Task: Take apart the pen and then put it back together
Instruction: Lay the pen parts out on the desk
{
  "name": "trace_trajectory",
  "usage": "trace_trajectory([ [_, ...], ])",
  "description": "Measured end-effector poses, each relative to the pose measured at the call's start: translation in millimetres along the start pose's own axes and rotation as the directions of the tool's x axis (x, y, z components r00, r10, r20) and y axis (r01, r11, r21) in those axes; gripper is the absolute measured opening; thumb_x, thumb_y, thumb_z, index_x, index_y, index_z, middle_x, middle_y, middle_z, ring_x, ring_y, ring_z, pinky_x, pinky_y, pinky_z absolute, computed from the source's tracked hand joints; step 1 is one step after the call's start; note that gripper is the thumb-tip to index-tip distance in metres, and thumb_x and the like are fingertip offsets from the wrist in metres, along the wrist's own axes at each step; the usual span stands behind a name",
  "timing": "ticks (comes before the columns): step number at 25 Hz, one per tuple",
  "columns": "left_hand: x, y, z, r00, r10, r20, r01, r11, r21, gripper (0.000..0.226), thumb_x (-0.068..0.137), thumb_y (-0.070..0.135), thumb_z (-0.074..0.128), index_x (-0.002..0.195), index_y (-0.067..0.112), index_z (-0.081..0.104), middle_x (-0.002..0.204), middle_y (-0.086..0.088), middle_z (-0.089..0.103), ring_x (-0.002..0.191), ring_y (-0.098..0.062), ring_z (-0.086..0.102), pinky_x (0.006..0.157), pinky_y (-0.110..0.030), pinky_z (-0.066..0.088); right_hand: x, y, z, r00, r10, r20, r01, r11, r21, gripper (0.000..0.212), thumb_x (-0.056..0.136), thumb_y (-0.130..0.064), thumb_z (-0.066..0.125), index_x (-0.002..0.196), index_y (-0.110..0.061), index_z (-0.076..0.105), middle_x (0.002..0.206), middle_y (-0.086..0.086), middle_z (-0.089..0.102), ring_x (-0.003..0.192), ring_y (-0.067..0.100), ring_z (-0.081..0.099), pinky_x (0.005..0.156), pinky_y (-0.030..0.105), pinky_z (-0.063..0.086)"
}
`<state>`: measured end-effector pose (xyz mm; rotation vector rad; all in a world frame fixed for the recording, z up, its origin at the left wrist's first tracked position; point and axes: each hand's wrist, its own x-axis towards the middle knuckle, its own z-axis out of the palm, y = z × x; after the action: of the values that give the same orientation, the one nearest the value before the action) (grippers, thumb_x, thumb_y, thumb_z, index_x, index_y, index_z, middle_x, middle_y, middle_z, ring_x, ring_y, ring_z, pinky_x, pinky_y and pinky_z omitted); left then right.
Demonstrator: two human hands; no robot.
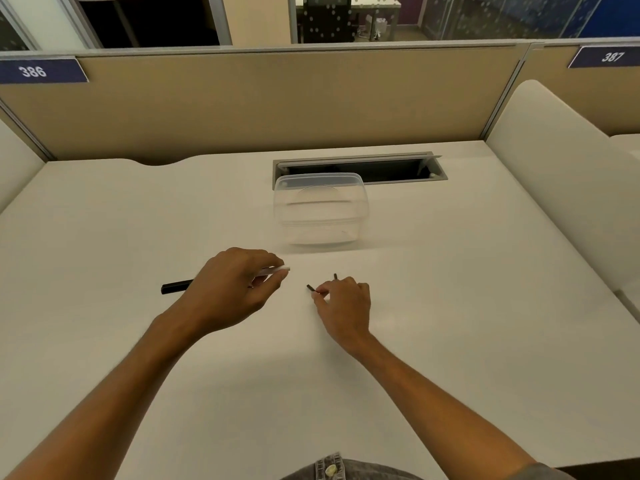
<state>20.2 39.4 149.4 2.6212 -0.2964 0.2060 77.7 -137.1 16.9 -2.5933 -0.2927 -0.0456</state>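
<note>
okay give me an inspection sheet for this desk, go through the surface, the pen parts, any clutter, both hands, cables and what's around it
Surface: pale desk, no marks or spills seen.
Job's things: pen body, black at one end and pale at the other, in the left hand; small dark pen part in the right hand; a second dark tip shows above that hand's fingers, whether it is a separate piece cannot be told.
Clutter: clear plastic container with its lid on, beyond the hands.
Grippers: left hand closed around the pen body; right hand pinching the small part.
Cables: nothing seen; the cable slot in the desk is open.
Surroundings: beige divider panel behind, signs 386 and 387.
</note>
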Motion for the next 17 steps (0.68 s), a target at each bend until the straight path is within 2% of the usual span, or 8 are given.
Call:
trace_trajectory([
  [4, -0.1, 1.8, 2.3, 1.0, 0.008, -0.005, -0.008, 1.0, -0.006, 0.046, 0.088, 0.053, 0.039, 0.093, 0.02, 0.071, 0.074, 0.009, 0.069, 0.061, -0.008, 0.058, 0.057, -0.033, 0.051, -0.9, -3.1, 12.3, 1.0, -0.016, -0.003, 0.015, 0.99, -0.137, 0.027, 0.092, -0.039, 0.055, 0.093, -0.02, 0.074, 0.083, -0.002, 0.073, 0.094, 0.02, 0.059, 0.086, 0.034, 0.032],
  [11, -2.7, 0.0, 1.6, 1.0, 0.008, -0.015, -0.008, 1.0, 0.009, 0.045, 0.089, 0.053, 0.039, 0.091, 0.02, 0.071, 0.073, 0.007, 0.068, 0.061, -0.01, 0.058, 0.057, -0.035, 0.051, 2.0, -4.8, 17.9, 0.999, -0.022, -0.033, 0.016, 0.986, -0.169, 0.027, 0.089, -0.04, 0.058, 0.079, -0.018, 0.072, 0.073, -0.003, 0.07, 0.086, 0.02, 0.06, 0.083, 0.034, 0.034],
  [17, -3.3, 0.4, 2.9, 1.0, 0.004, -0.003, -0.004, 1.0, 0.005, 0.047, 0.089, 0.055, 0.038, 0.092, 0.021, 0.071, 0.074, 0.007, 0.069, 0.063, -0.011, 0.059, 0.058, -0.036, 0.051, -1.4, -3.7, 13.8, 0.998, -0.01, -0.059, 0.003, 0.991, -0.131, 0.03, 0.088, -0.044, 0.058, 0.09, -0.018, 0.073, 0.085, -0.003, 0.073, 0.09, 0.019, 0.062, 0.087, 0.035, 0.034],
])
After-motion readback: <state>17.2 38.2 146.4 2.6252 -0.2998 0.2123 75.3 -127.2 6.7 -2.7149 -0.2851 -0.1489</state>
